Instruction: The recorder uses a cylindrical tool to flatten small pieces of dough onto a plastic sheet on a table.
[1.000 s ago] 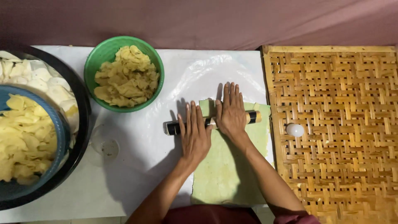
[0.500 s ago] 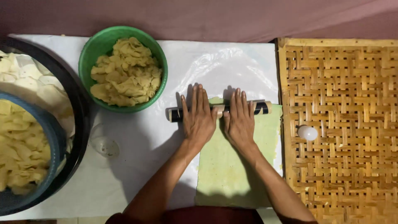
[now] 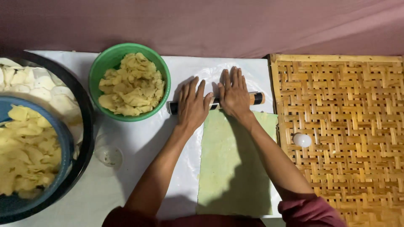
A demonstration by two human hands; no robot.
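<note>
Both hands have pushed the rolling pin (image 3: 256,98) farther from the body than half a second ago; it now sits at the far edge of the dough sheet (image 3: 235,164) instead of over it, and more flattened sheet lies bare behind the palms. Left hand (image 3: 191,105) and right hand (image 3: 233,94) lie flat, fingers spread and straight, palms pressing down on the pin side by side, not curled around it. The pin's dark end pokes out left of the left hand, its orange-and-black end right of the right hand.

Risk, as a judgement: one more push sends the pin off the sheet onto the white plastic cover (image 3: 139,138), and uneven palm pressure could thin or tear that far edge. The sheet's right edge looks to touch or overlap the woven bamboo tray (image 3: 357,105), hard to tell, so dough could snag there.

Containers: green bowl (image 3: 96,73) just left of the left hand, heaped with pale yellow dough scraps. Farther left, a blue basin (image 3: 63,143) of similar yellow pieces sits inside a black basin (image 3: 84,113) holding whitish slices. A small clear lid-like disc (image 3: 108,155) lies near the left forearm. A small white ball (image 3: 301,140) rests on the tray, right of the right forearm.
</note>
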